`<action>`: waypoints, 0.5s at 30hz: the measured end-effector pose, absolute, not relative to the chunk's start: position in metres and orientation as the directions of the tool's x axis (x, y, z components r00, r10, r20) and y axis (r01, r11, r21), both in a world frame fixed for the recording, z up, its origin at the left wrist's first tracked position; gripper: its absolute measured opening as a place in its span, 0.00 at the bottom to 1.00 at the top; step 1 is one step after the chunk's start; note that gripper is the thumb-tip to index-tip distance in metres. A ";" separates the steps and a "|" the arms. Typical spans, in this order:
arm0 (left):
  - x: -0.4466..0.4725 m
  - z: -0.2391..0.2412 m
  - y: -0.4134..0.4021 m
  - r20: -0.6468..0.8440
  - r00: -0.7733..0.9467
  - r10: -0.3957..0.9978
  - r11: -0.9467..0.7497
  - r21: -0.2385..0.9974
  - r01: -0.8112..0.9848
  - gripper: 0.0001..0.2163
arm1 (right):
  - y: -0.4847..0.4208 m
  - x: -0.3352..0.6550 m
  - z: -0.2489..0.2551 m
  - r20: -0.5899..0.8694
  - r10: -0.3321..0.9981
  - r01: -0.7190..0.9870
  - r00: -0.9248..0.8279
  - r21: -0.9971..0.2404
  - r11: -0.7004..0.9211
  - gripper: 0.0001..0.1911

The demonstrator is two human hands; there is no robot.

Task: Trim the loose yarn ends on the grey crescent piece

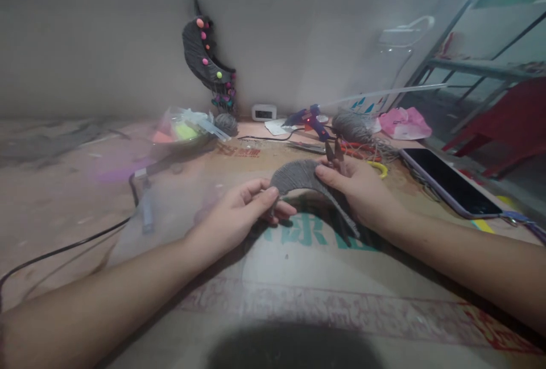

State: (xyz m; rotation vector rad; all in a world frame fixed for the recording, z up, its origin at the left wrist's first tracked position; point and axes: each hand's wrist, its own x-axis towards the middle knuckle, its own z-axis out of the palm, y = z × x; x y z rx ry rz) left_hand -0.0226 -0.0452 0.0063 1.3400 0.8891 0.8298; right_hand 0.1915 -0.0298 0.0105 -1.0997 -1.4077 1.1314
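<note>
A crescent wrapped in grey yarn (298, 175) is held between both hands, a little above the printed board (273, 266). My left hand (251, 201) pinches its left end between thumb and fingers. My right hand (354, 187) grips the upper right part, thumb on the front face. The crescent's thin right tip points down toward the board. Just behind my right fingers show the dark jaws of a pair of pliers (335, 153); whether the hand touches them I cannot tell.
A finished-looking grey crescent with coloured pompoms (200, 53) leans on the wall. Behind lie a blue glue gun (311, 121), a grey yarn ball (354, 124), a white clock (264, 112) and a pink bag (405, 123). A phone (452, 181) lies right, a cable (63, 249) left.
</note>
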 end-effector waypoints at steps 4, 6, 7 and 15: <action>-0.025 0.008 -0.048 -0.033 0.464 0.885 -0.020 0.994 0.109 0.19 | -0.033 0.192 0.022 0.075 0.991 0.177 -0.111 -0.980 0.094 0.16; -0.026 0.010 -0.048 -0.058 0.439 0.897 -0.016 0.986 0.163 0.17 | -0.034 0.193 0.025 0.071 0.990 0.189 -0.125 -0.977 0.094 0.16; -0.026 0.011 -0.048 -0.084 0.439 0.894 0.004 0.984 0.179 0.15 | -0.035 0.193 0.026 0.069 0.989 0.196 -0.133 -0.976 0.095 0.16; -0.025 0.014 -0.047 -0.169 0.539 0.825 0.071 0.978 0.198 0.10 | -0.028 0.196 0.025 0.167 0.979 0.396 -0.120 -0.896 0.202 0.16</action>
